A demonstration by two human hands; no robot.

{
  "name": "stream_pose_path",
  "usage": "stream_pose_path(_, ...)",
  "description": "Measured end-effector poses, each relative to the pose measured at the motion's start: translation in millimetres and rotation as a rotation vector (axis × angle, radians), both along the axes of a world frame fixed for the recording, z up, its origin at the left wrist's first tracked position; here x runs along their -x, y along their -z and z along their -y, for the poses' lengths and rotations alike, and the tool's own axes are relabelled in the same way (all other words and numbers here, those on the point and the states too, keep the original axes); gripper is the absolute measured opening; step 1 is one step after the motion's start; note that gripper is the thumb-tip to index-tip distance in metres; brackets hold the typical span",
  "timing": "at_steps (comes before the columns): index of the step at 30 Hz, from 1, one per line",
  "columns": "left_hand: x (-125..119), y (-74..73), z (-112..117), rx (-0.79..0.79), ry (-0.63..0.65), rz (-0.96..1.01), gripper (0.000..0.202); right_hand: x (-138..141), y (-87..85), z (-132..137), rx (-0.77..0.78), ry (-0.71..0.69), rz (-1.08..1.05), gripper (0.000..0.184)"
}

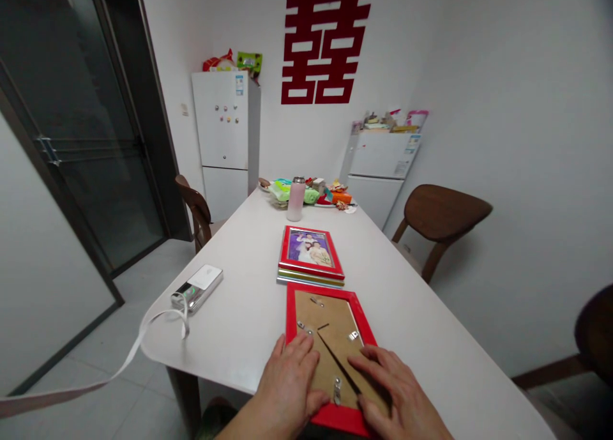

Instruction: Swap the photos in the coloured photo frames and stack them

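A red picture frame point(366, 328) lies face down at the table's near end, its brown backing board point(306, 303) upward. Metal turn clips point(338, 391) sit around the board's edges, and a dark diagonal slit marks the stand flap cut in its middle. My left hand point(290, 382) rests on the left side of the frame and board, fingers stretched out. On the right side lies my right hand point(395, 389), its fingers apart over the board and its thumb by the slit's lower end. Just beyond is a stack of picture frames, the top one a red frame point(339, 255) holding a photo.
A pink bottle point(295, 200) stands farther back, before a pile of colourful packets point(311, 191). A power bank point(198, 288) with a white strap point(129, 357) lies at the table's left edge. Brown chairs point(440, 213) flank the white table point(239, 325); two refrigerators point(220, 133) stand behind.
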State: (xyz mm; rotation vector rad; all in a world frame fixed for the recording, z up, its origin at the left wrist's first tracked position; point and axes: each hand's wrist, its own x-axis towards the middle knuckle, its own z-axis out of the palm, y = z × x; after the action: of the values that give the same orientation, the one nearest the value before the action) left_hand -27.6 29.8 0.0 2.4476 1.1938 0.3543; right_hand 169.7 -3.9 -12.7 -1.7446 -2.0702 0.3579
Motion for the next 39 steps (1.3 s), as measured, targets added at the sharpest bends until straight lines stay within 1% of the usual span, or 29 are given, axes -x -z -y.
stream_pose_path(6, 1.5, -1.1, 0.3, 0.04, 0.026, -0.005, 0.049, -1.7, 6.7, 0.6, -0.071, -0.004, 0.016, 0.039)
stream_pose_path(12, -0.1, -2.9, -3.3, 0.027, 0.025, -0.033, 0.045, -0.9, 10.5, 0.2, -0.137, -0.019, 0.055, 0.036)
stream_pose_path(14, 2.3, -2.1, -2.0, 0.034, 0.041, -0.021, 0.05, -1.6, 9.8, -0.7, -0.14, -0.04, 0.055, 0.035)
stream_pose_path(15, 4.1, -0.9, -0.8, 0.039, 0.053, -0.011, 0.056, -2.0, 9.2, -2.2, -0.143, -0.043, 0.054, 0.035)
stream_pose_path(17, 7.8, 2.7, 2.1, 0.045, 0.076, 0.011, 0.069, -2.5, 7.9, -8.1, -0.165, -0.02, 0.06, 0.034)
stream_pose_path(19, 10.7, 6.8, 4.5, 0.04, 0.091, 0.026, 0.076, -2.4, 6.5, -16.8, -0.198, 0.039, 0.092, 0.033)
stream_pose_path(21, 12.0, 9.5, 5.5, 0.032, 0.094, 0.032, 0.074, -1.6, 4.9, -25.7, -0.21, 0.095, 0.15, 0.032)
stream_pose_path(24, 11.2, 8.8, 5.4, 0.035, 0.087, 0.023, 0.072, 0.7, 2.1, -34.3, -0.198, 0.124, 0.207, 0.031)
stream_pose_path(30, 8.6, 2.4, 6.1, 0.046, 0.069, -0.008, 0.07, -1.6, 0.0, -34.0, -0.189, 0.091, 0.144, 0.029)
stream_pose_path(35, 8.7, 5.1, 7.0, 0.006, 0.062, 0.01, 0.067, -5.9, 3.9, -27.9, -0.202, 0.084, 0.169, 0.029)
stream_pose_path(37, 8.7, 6.4, 7.0, -0.007, 0.07, 0.017, 0.066, -1.6, 3.9, -20.8, -0.23, 0.038, 0.166, 0.03)
stream_pose_path(39, 8.6, 6.6, 6.8, -0.016, 0.075, 0.016, 0.066, 6.0, 1.8, -11.0, -0.241, -0.069, 0.139, 0.03)
